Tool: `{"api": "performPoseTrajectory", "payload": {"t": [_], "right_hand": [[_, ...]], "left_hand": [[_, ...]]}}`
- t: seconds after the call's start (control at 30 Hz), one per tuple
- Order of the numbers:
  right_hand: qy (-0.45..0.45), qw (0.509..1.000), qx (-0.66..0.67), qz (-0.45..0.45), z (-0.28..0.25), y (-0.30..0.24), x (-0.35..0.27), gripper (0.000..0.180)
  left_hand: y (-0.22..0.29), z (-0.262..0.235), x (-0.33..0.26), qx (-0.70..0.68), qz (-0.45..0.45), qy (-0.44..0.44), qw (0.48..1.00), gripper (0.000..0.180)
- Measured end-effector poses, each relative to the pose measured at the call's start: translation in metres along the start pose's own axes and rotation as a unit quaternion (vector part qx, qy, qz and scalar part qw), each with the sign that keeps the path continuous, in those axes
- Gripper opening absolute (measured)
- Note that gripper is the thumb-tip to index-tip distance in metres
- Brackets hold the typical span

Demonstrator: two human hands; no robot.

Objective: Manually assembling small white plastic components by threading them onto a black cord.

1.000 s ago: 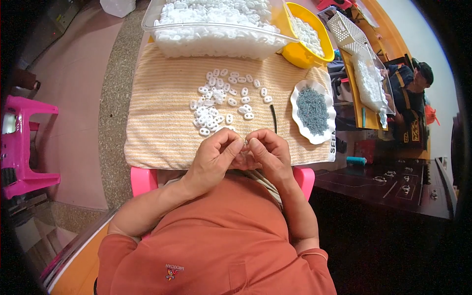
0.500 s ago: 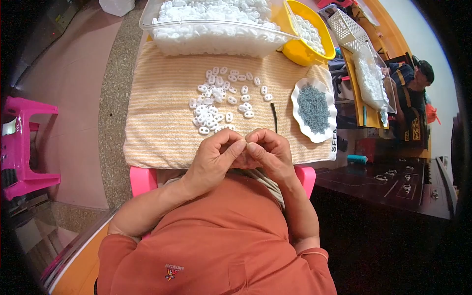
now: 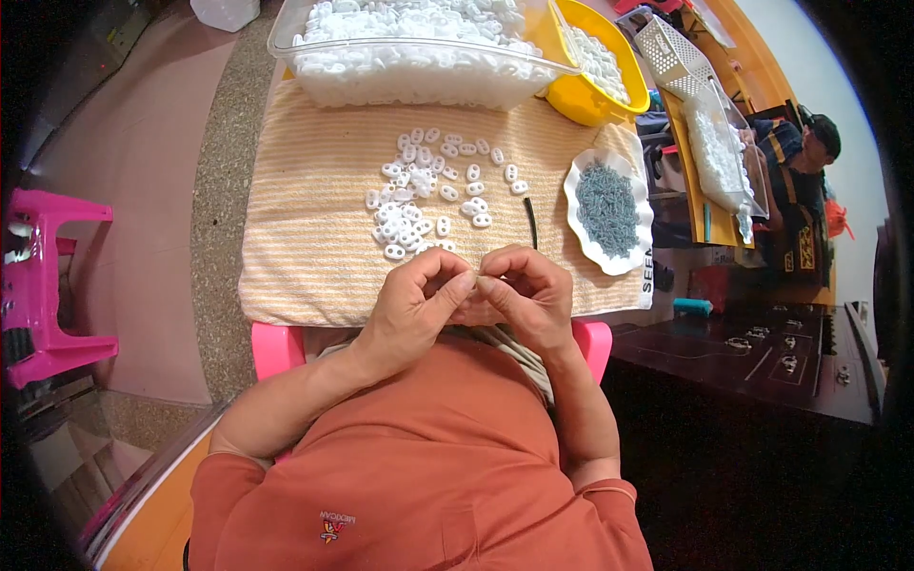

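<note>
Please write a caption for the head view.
Both hands pinch together above loose white plastic pieces on a striped towel.

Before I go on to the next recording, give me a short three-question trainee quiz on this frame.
1. True or false: the loose small white plastic oval pieces lie on the striped beige towel.
2. What holds the grey bits: (a) the round yellow bowl, (b) the scalloped white dish, (c) the clear plastic tub?
3. Where do the left hand and right hand stand?

Key: 1 true. 2 b. 3 fingertips pinched together over the towel's near edge; anything held is hidden.
</note>
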State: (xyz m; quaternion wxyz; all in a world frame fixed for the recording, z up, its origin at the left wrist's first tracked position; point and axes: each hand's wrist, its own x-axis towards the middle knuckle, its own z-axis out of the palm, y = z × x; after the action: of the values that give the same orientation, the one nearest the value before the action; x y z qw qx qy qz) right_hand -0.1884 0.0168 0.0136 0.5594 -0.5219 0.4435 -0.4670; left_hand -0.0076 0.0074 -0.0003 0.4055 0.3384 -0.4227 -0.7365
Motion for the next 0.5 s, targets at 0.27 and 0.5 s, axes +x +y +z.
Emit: {"api": "performPoseTrajectory", "payload": {"t": [0.27,0.5], "right_hand": [[0.009,0.999,0.034,0.037,-0.0006,-0.0050,-0.0012,0.014],[0.011,0.998,0.052,0.047,0.0003,-0.0073,-0.0020,0.017]], "left_hand": [[0.0005,-0.0015,0.0009,0.029,0.016,-0.020,0.999,0.018],[0.0052,0.0006,-0.0014,0.093,0.020,-0.019,0.995,0.020]]}}
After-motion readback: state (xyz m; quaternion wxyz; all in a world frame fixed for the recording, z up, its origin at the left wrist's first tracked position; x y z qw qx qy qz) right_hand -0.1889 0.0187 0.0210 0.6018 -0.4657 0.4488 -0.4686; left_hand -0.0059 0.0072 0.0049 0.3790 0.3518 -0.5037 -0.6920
